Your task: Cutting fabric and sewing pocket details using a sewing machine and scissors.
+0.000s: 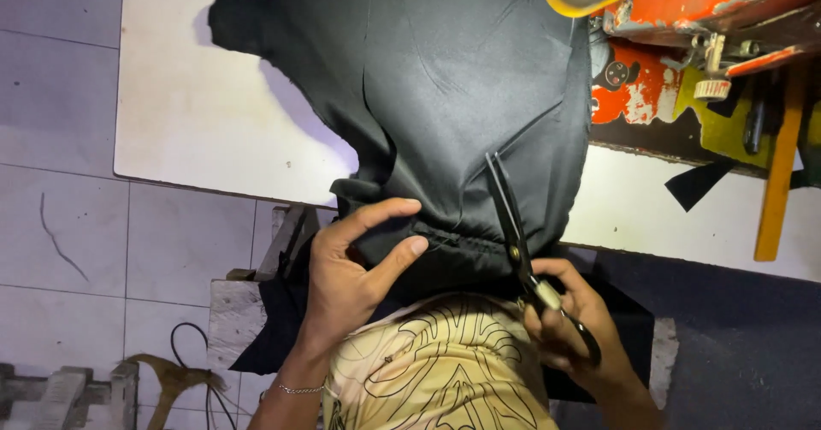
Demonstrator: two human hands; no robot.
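We have our right hand [571, 323] closed through the dark loops of a pair of scissors [520, 246], fingers curled tight around the handles, and the long blades run up and away from us, lying together on the black cloth [445, 79] with the tips near a seam line. Our left hand [355, 267] pinches a gathered edge of that same cloth between thumb and forefinger, the other fingers spread loosely beneath the fold; a thin chain bracelet [299, 389] sits on the wrist. The cloth hangs from the white tabletop [205, 113] down toward our lap, bunched where we grip it, just left of the scissors' pivot. Below our hands shows our pale yellow shirt [445, 370] printed with black lines. Up at the right stands a worn sewing machine [684, 19] with chipped orange and yellow paint. To the left lies a grey tiled floor [68, 250], with a black cable [184, 353] looping near some wooden pieces
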